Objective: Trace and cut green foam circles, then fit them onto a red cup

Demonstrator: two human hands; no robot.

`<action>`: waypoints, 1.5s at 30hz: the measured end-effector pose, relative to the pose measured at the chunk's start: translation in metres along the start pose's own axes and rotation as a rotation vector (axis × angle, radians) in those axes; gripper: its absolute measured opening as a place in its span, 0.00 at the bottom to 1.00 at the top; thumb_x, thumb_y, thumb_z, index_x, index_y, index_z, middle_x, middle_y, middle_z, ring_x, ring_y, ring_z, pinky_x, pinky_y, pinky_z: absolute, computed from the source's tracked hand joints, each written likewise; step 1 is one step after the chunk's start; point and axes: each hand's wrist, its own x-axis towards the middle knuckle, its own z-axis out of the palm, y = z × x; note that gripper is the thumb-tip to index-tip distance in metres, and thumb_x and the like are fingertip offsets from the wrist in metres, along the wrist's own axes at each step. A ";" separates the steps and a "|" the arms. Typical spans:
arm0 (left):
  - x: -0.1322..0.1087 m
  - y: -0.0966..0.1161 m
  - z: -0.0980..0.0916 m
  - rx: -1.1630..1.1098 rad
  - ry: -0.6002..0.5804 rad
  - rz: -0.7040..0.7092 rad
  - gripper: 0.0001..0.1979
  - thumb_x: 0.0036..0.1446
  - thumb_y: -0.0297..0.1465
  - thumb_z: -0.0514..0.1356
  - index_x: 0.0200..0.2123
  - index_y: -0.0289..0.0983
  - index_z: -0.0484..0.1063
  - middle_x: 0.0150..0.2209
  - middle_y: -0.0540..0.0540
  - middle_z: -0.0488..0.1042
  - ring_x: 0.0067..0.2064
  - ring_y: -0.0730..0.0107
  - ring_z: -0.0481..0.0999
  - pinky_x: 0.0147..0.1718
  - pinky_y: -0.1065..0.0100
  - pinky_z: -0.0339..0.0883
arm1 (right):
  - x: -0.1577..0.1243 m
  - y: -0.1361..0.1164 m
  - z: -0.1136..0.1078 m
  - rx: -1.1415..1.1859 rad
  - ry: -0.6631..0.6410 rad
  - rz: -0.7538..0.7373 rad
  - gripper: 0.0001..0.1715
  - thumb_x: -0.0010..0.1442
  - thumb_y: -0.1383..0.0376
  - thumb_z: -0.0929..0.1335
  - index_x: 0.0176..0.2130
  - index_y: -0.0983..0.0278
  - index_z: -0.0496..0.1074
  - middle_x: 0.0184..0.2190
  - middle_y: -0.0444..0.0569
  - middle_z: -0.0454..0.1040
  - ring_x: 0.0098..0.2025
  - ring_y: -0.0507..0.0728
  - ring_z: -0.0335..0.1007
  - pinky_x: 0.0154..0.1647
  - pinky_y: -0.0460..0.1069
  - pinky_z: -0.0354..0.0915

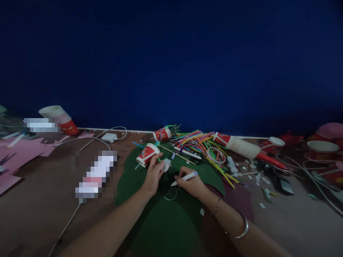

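My right hand [189,184] is closed around a white marker [189,175] with a purple end. The marker's tip points down and left, just above a green sheet of paper [166,228]. A pale circle outline [170,199] shows on the sheet below the tip. My left hand [153,176] pinches a small whitish round piece [167,165], whose kind I cannot make out. Just beyond that hand, a red and white paper cup [147,155] lies tilted with straws through it. A purple marker cap [173,156] rests near the whitish piece.
Colourful straws [195,139], a tape roll [215,155] and another marker [187,152] lie behind the hands. Stacked paper cups [243,147] lie to the right, near paper scraps [259,178]. At left are a blurred-out phone-like shape [96,175], a charger [109,137] and pink paper [21,153].
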 end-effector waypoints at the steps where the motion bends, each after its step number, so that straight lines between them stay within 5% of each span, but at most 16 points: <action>1: 0.000 0.000 0.000 0.004 -0.002 -0.001 0.21 0.47 0.35 0.61 0.47 0.43 0.64 0.34 0.52 0.70 0.36 0.68 0.75 0.40 0.65 0.67 | 0.000 0.000 0.000 -0.007 0.006 0.001 0.10 0.49 0.64 0.67 0.21 0.62 0.61 0.14 0.39 0.67 0.18 0.50 0.61 0.18 0.43 0.53; 28: -0.001 0.000 -0.001 0.007 -0.022 0.014 0.23 0.49 0.34 0.60 0.51 0.44 0.62 0.33 0.52 0.70 0.36 0.68 0.75 0.38 0.67 0.67 | 0.004 -0.001 -0.003 -0.017 0.036 0.003 0.08 0.42 0.69 0.63 0.17 0.62 0.56 0.13 0.37 0.57 0.18 0.48 0.51 0.18 0.43 0.47; 45: 0.000 -0.001 -0.001 -0.003 -0.020 0.009 0.23 0.49 0.33 0.60 0.50 0.45 0.64 0.34 0.52 0.69 0.36 0.69 0.75 0.40 0.65 0.67 | 0.002 0.000 -0.002 0.012 -0.006 0.020 0.09 0.43 0.68 0.64 0.17 0.62 0.57 0.12 0.37 0.59 0.17 0.48 0.52 0.17 0.42 0.48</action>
